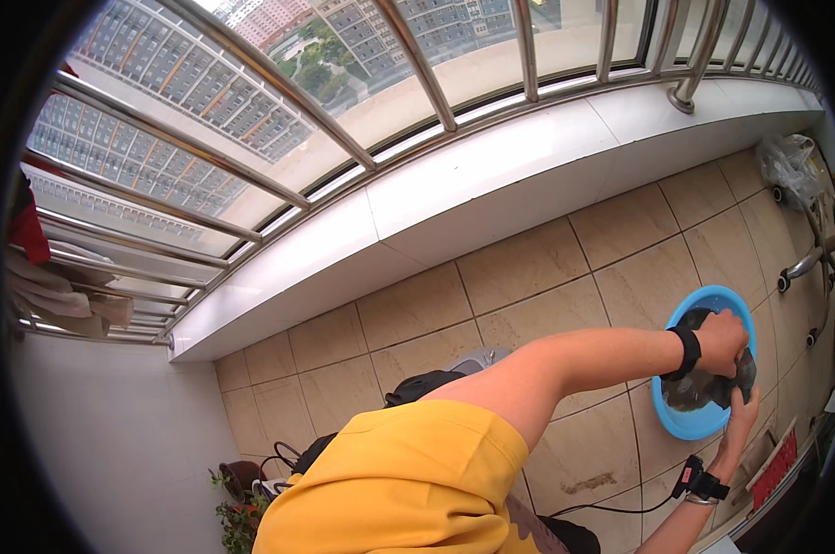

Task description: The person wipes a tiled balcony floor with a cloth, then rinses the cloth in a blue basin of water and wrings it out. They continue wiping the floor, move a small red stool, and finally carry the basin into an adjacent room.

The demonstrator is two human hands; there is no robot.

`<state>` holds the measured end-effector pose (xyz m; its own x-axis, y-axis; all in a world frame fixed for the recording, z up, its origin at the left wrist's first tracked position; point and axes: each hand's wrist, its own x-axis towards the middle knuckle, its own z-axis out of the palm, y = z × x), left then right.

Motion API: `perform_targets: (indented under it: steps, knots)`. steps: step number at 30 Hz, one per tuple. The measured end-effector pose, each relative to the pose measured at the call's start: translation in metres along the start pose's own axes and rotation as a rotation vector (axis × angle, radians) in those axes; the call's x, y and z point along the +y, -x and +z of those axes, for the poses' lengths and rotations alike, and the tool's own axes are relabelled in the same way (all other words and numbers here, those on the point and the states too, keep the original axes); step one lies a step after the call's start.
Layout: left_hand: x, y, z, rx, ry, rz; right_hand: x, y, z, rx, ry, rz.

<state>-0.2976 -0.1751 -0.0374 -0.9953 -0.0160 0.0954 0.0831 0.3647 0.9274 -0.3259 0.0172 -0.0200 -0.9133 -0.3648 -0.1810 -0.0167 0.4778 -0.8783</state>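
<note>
A light-blue plastic basin [694, 424] with murky water stands on the tiled floor at the right. Over it, my left hand [723, 344] is closed on a wet dark cloth [743, 377]. My right hand [744, 410] grips the lower part of the same cloth near the basin's rim. More dark fabric lies in the water under the left wrist. A black band circles the left wrist. The right wrist carries a black strapped device with a cable and a metal bracelet.
A white tiled ledge [493, 180] with metal railings [417, 62] runs along the window. Castered metal legs [801, 266] and a clear plastic bag [791, 166] are at the right. A red-and-white object [776, 471] lies below the basin. Potted plants [237, 516] stand at lower left; cloths hang on the railing.
</note>
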Motion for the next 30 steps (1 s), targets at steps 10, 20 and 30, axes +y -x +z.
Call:
perform_targets:
  steps: [10, 20, 30]
  knots:
    - [0.014, 0.114, -0.179, 0.313, 0.501, -0.204, -0.104, -0.034, 0.113, -0.237, -0.295, -0.088]
    - [0.006, 0.266, -0.248, 0.466, 0.471, -0.154, -0.196, 0.041, 0.273, -0.565, -0.42, -0.201]
    - [-0.01, 0.506, -0.283, 1.677, 0.424, -0.266, -0.218, 0.082, 0.302, -0.92, -0.385, -0.241]
